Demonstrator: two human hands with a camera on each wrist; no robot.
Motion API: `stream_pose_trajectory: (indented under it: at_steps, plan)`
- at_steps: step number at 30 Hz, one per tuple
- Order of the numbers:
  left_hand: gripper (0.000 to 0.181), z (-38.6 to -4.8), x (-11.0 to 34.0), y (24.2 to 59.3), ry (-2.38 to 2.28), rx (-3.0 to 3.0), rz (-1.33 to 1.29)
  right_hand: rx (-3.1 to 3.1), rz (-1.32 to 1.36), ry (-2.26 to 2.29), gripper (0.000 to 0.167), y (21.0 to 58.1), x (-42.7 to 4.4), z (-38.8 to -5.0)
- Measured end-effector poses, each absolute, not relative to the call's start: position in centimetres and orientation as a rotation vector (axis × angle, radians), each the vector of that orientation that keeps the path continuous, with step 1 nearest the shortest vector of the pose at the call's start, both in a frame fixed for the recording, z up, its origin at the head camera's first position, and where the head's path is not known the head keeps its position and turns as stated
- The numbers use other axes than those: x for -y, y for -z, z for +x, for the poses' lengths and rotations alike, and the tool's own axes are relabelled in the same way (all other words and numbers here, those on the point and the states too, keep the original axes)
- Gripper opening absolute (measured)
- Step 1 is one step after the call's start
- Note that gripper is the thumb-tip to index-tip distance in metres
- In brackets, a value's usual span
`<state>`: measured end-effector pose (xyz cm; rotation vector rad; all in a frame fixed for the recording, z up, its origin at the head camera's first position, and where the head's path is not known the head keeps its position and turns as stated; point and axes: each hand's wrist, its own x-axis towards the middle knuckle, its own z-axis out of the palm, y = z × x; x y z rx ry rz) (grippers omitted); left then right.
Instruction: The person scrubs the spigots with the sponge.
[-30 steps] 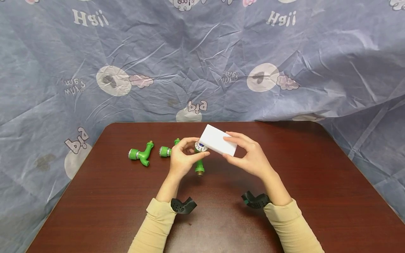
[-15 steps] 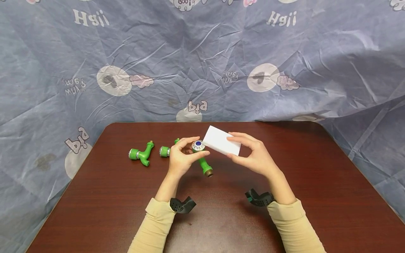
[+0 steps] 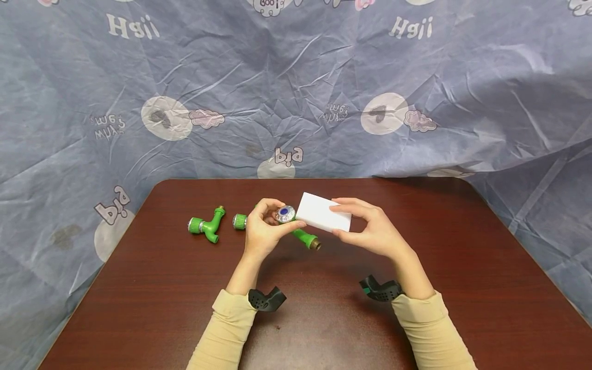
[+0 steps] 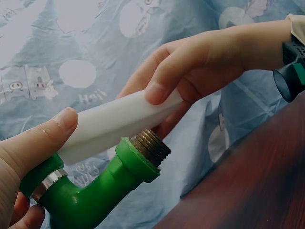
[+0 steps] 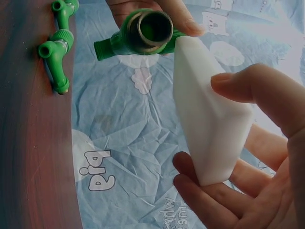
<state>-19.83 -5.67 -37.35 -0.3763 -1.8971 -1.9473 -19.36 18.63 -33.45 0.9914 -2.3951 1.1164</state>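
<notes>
My left hand (image 3: 262, 228) grips a green faucet (image 3: 306, 238) by its round knob, which has a silvery face with a blue centre. The faucet's brass threaded end points down and to the right in the head view. In my right hand (image 3: 375, 228) is a white rectangular sponge (image 3: 319, 210), pinched between thumb and fingers. The sponge's left edge meets the faucet's knob beside my left thumb; in the left wrist view the sponge (image 4: 112, 119) lies behind the green faucet body (image 4: 90, 200). Part of the knob is hidden by my left fingers.
Two more green faucets lie on the dark wooden table (image 3: 139, 288): one faucet (image 3: 208, 225) at the left, and another faucet (image 3: 239, 221) partly hidden behind my left hand. A printed blue-grey cloth (image 3: 277, 77) hangs behind the table.
The held faucet has turned, its threaded end swinging right and upward. The sponge, which overlapped the knob, shifted right with my right hand, then dipped slightly, and the knob's face now shows.
</notes>
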Motion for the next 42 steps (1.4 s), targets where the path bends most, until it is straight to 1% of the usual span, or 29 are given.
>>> stream_pose_trajectory:
  at_steps: [2, 6, 13, 22, 32, 37, 42]
  plan:
    - [0.046, -19.7, 5.6, 37.1, 1.956, 1.877, -0.391, 2.401, 0.999, -1.11, 0.042, 34.4, -19.0, -20.0]
    - [0.047, -18.7, 5.5, 35.8, 1.974, 1.891, -0.417, 2.404, 1.011, -1.102, 0.04, 34.5, -18.8, -20.0]
    - [0.043, -18.7, 5.9, 35.6, 2.032, 2.018, -0.419, 2.4, 0.999, -1.052, 0.04, 34.6, -18.9, -20.1]
    - [0.047, -18.6, 6.9, 35.1, 2.022, 2.169, -0.433, 2.42, 0.94, -1.045, 0.041, 34.6, -18.8, -20.0]
    - [0.043, -18.6, 6.7, 34.9, 1.994, 2.117, -0.271, 2.421, 0.979, -1.015, 0.039, 34.5, -18.8, -19.9]
    - [0.044, -18.6, 6.3, 35.0, 1.979, 2.034, -0.289, 2.416, 0.982, -1.0, 0.038, 34.5, -19.2, -20.0]
    - [0.045, -18.3, 5.6, 35.0, 1.867, 2.018, -0.298, 2.429, 0.989, -0.931, 0.039, 34.7, -19.0, -20.1]
